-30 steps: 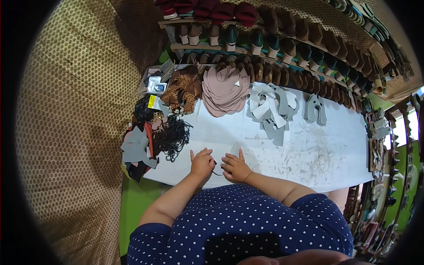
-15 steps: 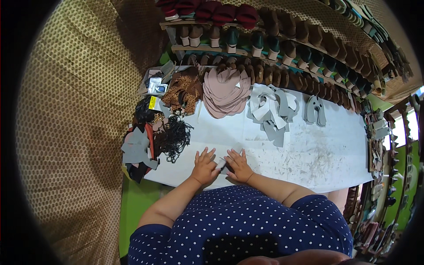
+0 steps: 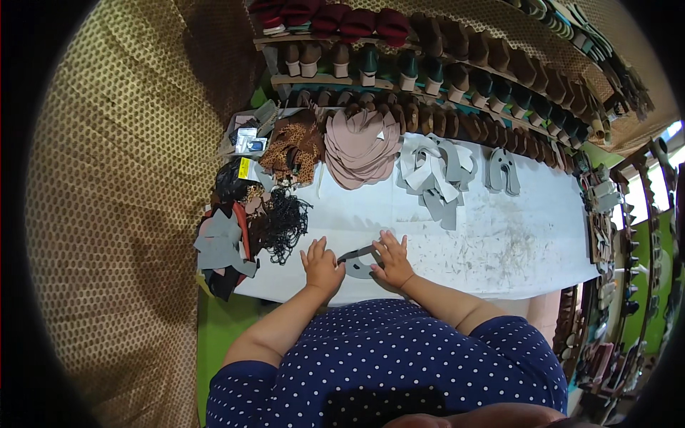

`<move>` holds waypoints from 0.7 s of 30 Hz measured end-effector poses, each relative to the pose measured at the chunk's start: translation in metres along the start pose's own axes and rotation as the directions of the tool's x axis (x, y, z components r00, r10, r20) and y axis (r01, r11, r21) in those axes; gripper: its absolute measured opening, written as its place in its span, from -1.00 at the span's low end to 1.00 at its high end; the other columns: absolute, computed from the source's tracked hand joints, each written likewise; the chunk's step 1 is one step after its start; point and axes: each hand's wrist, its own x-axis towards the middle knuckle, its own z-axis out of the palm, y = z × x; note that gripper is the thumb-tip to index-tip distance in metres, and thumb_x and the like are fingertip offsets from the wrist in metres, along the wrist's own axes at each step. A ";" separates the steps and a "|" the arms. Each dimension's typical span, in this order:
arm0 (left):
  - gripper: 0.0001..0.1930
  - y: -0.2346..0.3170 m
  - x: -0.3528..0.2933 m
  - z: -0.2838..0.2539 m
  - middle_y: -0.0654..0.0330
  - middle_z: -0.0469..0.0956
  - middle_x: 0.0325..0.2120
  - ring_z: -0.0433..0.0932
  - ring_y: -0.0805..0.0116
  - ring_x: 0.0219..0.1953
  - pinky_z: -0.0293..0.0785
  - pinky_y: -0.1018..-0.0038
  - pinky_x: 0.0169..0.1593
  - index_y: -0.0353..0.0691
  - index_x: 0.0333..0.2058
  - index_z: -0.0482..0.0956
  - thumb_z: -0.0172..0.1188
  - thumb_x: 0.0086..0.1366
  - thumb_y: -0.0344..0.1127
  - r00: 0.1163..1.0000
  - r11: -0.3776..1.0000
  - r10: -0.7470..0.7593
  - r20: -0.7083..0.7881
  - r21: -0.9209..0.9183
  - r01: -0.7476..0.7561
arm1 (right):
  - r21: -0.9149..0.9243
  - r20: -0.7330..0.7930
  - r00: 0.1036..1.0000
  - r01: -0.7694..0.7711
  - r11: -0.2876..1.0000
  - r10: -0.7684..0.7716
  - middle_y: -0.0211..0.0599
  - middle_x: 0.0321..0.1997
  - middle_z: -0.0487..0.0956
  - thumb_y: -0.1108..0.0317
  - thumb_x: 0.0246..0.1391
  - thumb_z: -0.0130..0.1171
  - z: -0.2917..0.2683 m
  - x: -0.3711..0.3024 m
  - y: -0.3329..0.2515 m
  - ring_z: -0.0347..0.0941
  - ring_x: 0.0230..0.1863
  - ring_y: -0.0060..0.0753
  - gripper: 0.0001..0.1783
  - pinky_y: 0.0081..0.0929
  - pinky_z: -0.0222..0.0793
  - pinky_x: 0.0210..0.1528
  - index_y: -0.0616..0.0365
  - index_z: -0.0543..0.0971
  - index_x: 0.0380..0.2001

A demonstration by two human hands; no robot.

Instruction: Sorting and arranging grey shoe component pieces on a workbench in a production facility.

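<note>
A grey cut piece [image 3: 360,269], shaped like a shoe upper with a dark strip along its far edge, lies on the white-covered table [image 3: 357,222] in front of me. My left hand [image 3: 322,269] touches its left end, thumb and bent forefinger near the edge, other fingers stretched forward. At the piece's right end, my right hand [image 3: 392,262] rests with its fingers spread and its thumb by the grey material. The undersides of both hands are hidden.
Black cords [image 3: 285,221] and grey scraps [image 3: 220,239] lie at the left. Farther back are leopard-print pieces [image 3: 294,146], stacked pink pieces [image 3: 360,153], a grey-and-white pile [image 3: 437,171] and grey uppers [image 3: 502,172]. Shelves of shoes [image 3: 457,85] rise behind; patterned cloth [image 3: 128,214] hangs left.
My hands have moved apart, the right one shifting slightly right. The grey piece, mostly covered before, now shows spread out between them. The view has shifted slightly.
</note>
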 end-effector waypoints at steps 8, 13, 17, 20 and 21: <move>-0.60 0.003 0.009 0.007 -0.05 0.07 0.41 -0.07 -0.27 0.46 -0.27 -0.34 0.41 0.09 0.05 0.59 0.20 0.20 -0.32 0.879 0.879 0.472 -0.073 0.113 -0.463 | -0.110 -0.141 0.965 -0.235 0.966 0.219 0.12 0.53 0.04 0.01 0.13 0.18 -0.005 0.003 -0.004 -0.12 0.55 0.21 -0.25 0.49 -0.42 0.43 0.06 0.31 0.34; -0.47 0.006 0.012 -0.018 -0.04 -0.09 0.49 -0.23 -0.22 0.52 -0.40 -0.28 0.43 0.05 0.31 0.42 0.01 0.35 -0.19 0.940 0.949 0.257 0.226 0.123 -0.289 | -0.233 -0.156 0.896 -0.442 0.866 0.415 0.12 0.54 0.02 0.07 0.13 0.17 -0.024 -0.004 0.018 -0.16 0.56 0.19 -0.23 0.47 -0.44 0.45 0.12 0.27 0.37; -0.38 -0.007 0.018 0.007 -0.06 -0.09 0.49 -0.22 -0.12 0.53 -0.39 -0.27 0.44 -0.18 0.38 0.25 -0.01 0.37 -0.13 0.937 0.938 0.288 0.197 0.138 -0.318 | -0.273 -0.185 0.845 -0.535 0.799 0.502 0.07 0.54 0.05 0.03 0.16 0.14 -0.035 -0.010 0.050 -0.15 0.57 0.16 -0.22 0.42 -0.42 0.47 0.15 0.26 0.38; -0.27 0.005 0.022 0.017 -0.06 -0.13 0.50 -0.22 -0.05 0.54 -0.39 -0.26 0.44 -0.33 0.42 0.09 0.00 0.40 -0.07 0.939 0.941 0.304 0.164 0.101 -0.322 | -0.292 -0.211 0.817 -0.577 0.763 0.537 0.03 0.55 0.06 -0.06 0.20 0.10 -0.030 -0.007 0.059 -0.13 0.57 0.14 -0.21 0.37 -0.40 0.49 0.14 0.25 0.38; -0.24 0.008 0.024 0.020 -0.05 -0.14 0.50 -0.22 -0.07 0.54 -0.39 -0.26 0.44 -0.32 0.43 0.05 0.01 0.40 -0.03 0.932 0.933 0.322 0.169 0.110 -0.342 | -0.312 -0.176 0.824 -0.565 0.764 0.538 0.03 0.55 0.06 -0.08 0.21 0.09 -0.030 -0.005 0.059 -0.13 0.57 0.12 -0.20 0.37 -0.40 0.49 0.13 0.24 0.39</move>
